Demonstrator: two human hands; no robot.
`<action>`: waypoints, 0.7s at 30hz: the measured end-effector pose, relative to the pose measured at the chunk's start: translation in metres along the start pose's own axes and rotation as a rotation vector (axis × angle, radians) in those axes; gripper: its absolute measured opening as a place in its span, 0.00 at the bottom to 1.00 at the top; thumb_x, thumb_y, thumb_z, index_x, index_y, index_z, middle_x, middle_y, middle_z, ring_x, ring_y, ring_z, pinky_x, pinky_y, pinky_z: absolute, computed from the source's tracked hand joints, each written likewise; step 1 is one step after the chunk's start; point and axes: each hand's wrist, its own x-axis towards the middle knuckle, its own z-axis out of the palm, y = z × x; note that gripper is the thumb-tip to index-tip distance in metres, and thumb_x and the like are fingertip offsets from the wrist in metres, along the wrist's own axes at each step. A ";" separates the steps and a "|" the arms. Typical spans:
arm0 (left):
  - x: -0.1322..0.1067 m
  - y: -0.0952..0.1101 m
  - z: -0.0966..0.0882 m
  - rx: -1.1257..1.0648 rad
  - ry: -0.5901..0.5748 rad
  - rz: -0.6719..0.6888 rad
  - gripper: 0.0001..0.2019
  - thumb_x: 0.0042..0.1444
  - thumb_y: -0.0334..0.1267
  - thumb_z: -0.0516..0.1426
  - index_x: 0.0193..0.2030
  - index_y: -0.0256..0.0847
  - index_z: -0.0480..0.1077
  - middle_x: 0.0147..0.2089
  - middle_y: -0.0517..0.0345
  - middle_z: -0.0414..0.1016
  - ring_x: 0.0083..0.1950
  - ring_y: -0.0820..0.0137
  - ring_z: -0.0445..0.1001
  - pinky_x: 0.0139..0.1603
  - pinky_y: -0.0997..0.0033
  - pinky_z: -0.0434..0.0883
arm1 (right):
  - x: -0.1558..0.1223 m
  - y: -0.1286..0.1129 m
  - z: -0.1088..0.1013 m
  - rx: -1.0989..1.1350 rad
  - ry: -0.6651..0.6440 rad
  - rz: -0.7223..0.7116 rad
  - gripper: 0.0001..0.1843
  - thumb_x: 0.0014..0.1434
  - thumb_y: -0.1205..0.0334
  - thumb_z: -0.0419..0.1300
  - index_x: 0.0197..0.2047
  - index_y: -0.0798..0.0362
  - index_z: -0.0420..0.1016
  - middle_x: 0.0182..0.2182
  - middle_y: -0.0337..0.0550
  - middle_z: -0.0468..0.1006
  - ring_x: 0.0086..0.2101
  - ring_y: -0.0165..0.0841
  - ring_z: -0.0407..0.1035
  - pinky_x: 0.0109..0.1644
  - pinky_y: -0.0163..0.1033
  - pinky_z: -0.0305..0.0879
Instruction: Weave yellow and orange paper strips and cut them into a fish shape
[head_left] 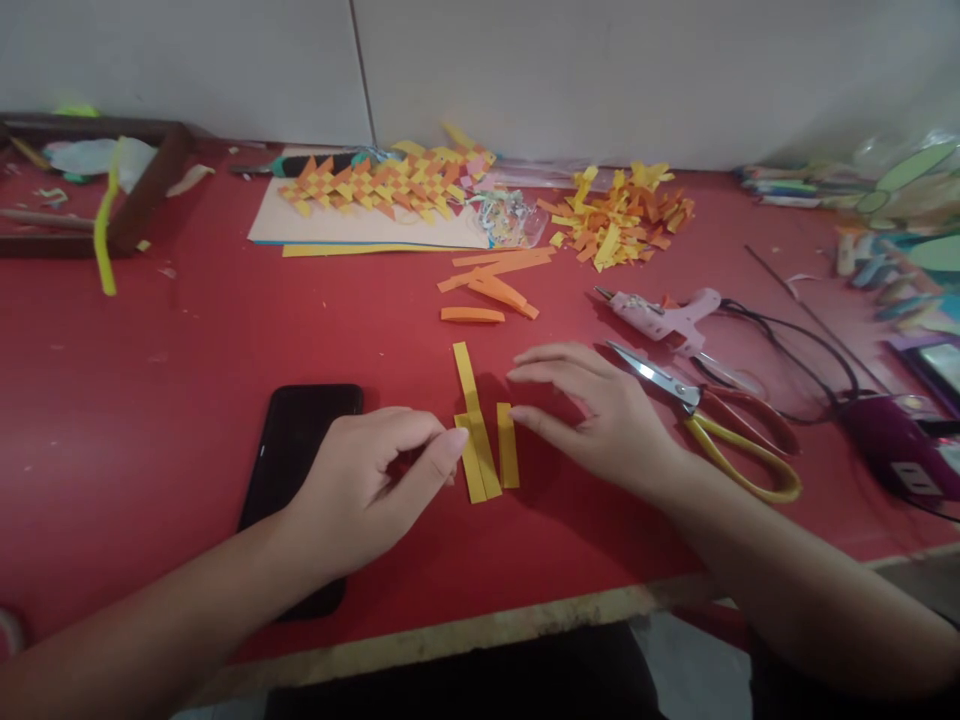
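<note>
Yellow strips (484,455) at the centre of the red table (187,380)

The yellow strips lie near the middle of the frame: a long one, a short one along its lower left side, and another short one to its right. The left hand (379,475) is at their left, partly over the phone (304,430). Its fingers are curled, the thumb tip at the edge of the strips; whether it grips one, I cannot tell. The right hand (592,405) is just right of them, fingers apart, thumb tip by the short right strip.

Above the strips lie orange strips (504,292). At upper centre, a woven band (360,185) rests on a pale sheet (337,225), left of a heap of cut paper (626,220). Scissors (694,398) and a glue gun (667,320) lie right of the right hand. A tray (154,185) stands at upper left.
</note>
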 end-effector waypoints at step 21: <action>0.003 0.000 -0.001 -0.065 -0.001 -0.013 0.19 0.66 0.39 0.50 0.24 0.40 0.70 0.22 0.64 0.73 0.22 0.77 0.69 0.25 0.76 0.62 | 0.001 0.003 0.008 0.033 -0.164 -0.266 0.10 0.64 0.65 0.59 0.47 0.50 0.79 0.42 0.46 0.80 0.42 0.37 0.71 0.49 0.46 0.70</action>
